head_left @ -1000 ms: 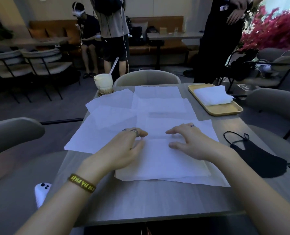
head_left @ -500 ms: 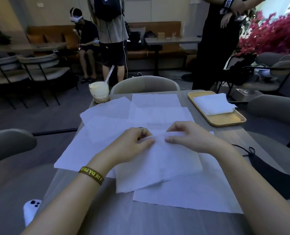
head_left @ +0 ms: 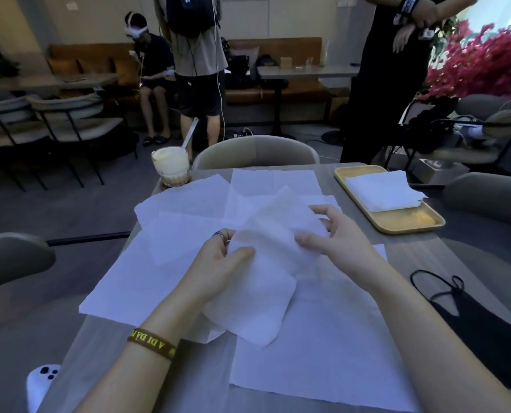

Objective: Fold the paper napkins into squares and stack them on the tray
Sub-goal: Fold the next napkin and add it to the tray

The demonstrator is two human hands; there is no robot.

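Note:
Both hands hold one white paper napkin (head_left: 266, 263) lifted off the table, folded over and hanging loosely. My left hand (head_left: 218, 263) pinches its left edge with thumb on top. My right hand (head_left: 334, 236) grips its right side, fingers curled behind the paper. Several unfolded white napkins (head_left: 170, 257) lie spread flat over the grey table (head_left: 445, 263) beneath and beyond my hands. At the far right sits a yellow tray (head_left: 406, 225) with a stack of folded napkins (head_left: 382, 190) on its far half.
A milky drink with a straw (head_left: 170, 166) stands at the table's far left corner. A black face mask (head_left: 484, 320) lies at the right edge. A white device (head_left: 41, 383) rests at lower left. Grey chairs ring the table; people stand and sit beyond it.
My hands went from pressing a napkin flat on the table to pinching its far edge and lifting it up into the air between them.

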